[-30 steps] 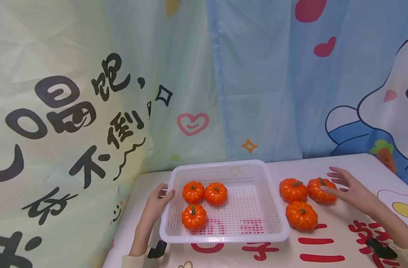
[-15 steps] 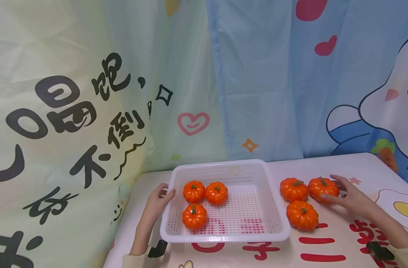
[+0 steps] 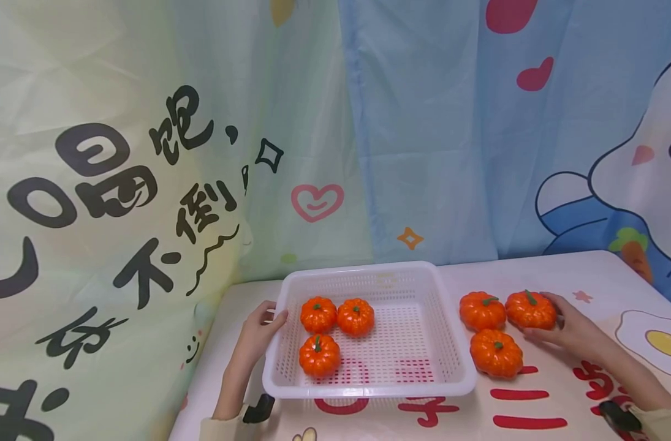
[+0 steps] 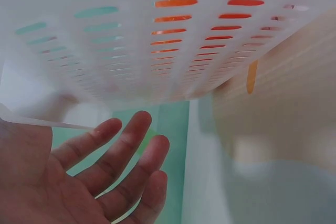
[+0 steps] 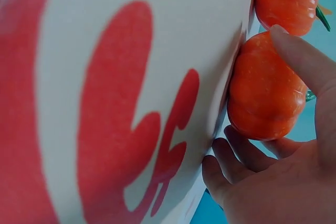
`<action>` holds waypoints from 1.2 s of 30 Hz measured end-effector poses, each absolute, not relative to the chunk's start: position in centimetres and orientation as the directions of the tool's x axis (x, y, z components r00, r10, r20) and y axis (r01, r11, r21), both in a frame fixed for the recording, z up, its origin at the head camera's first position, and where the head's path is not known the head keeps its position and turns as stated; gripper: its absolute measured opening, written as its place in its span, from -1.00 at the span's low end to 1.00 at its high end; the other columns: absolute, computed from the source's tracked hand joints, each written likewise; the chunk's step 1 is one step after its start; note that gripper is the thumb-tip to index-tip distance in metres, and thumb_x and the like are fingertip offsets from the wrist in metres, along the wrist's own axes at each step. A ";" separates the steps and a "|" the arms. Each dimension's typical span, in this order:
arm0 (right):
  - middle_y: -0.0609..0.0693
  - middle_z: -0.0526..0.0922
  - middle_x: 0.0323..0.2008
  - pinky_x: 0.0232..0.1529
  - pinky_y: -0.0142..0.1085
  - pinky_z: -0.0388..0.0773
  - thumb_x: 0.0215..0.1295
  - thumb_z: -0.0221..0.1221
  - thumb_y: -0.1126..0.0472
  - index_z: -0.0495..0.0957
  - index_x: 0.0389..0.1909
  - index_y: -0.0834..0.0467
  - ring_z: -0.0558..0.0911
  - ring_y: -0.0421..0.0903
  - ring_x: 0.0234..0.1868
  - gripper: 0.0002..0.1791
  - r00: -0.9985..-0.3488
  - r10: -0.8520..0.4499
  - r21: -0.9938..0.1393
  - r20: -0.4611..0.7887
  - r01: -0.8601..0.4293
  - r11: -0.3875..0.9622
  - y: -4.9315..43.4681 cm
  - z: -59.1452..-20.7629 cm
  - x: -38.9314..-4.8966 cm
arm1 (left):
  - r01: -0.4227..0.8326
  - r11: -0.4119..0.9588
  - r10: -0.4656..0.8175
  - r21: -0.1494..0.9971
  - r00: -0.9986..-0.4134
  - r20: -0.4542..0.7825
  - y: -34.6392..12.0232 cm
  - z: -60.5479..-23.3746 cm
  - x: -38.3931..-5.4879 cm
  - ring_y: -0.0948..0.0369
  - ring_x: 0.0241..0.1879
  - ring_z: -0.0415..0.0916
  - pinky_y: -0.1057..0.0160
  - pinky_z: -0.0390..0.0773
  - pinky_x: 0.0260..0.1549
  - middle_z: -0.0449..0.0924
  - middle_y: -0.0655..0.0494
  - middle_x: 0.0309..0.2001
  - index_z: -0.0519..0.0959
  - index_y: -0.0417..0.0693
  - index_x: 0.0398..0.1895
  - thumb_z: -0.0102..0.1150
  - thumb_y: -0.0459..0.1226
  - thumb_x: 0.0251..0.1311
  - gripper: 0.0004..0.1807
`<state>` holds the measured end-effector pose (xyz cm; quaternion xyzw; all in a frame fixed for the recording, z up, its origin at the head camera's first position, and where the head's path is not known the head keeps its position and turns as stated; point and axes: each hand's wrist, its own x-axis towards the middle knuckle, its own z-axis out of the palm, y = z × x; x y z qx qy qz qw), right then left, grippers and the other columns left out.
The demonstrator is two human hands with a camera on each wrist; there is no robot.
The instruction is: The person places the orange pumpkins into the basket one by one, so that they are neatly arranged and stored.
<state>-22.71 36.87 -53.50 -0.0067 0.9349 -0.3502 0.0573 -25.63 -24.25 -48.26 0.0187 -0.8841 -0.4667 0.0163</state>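
Left hand [image 3: 260, 327]: thumb hidden from me by the wall of the basket [image 3: 368, 392] in the left wrist view, palm cut off there. Right hand [image 3: 575, 334]: from my head camera, some fingertips lost behind the rightmost pumpkin [image 3: 529, 310]; whether they touch it, I cannot tell. Pumpkins in the basket [image 3: 320, 358]: mere orange slivers to my left wrist camera. Sleeves [image 3: 219, 430], table [image 3: 478, 275]: cut by my head view's bottom edge. Rabbit [image 3: 649, 184]: cropped right. Lettering [image 3: 10, 288]: cropped left.

The person's left hand [image 3: 260, 327] holds the left rim of a white perforated plastic basket [image 3: 368, 391], three glossy orange pumpkins [image 3: 320, 356] grouped toward its left side. Beside it on the printed tablecloth [image 3: 578, 275] sit three more; the right hand [image 3: 573, 327] curls round the rightmost pumpkin [image 3: 530, 311].
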 end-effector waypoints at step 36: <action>0.60 0.10 0.33 0.04 0.48 0.40 0.25 0.28 -0.24 -0.16 0.50 0.42 0.19 0.56 0.22 0.19 -0.995 -0.037 -0.618 -0.089 0.026 0.786 36.4 -50.7 -22.9 | -0.021 0.547 -0.054 0.837 -0.998 0.011 -24.2 -48.2 -25.5 0.15 -0.35 0.64 0.16 0.74 -0.36 0.66 -0.08 -0.22 0.57 -0.04 0.00 0.27 -0.10 0.31 -0.70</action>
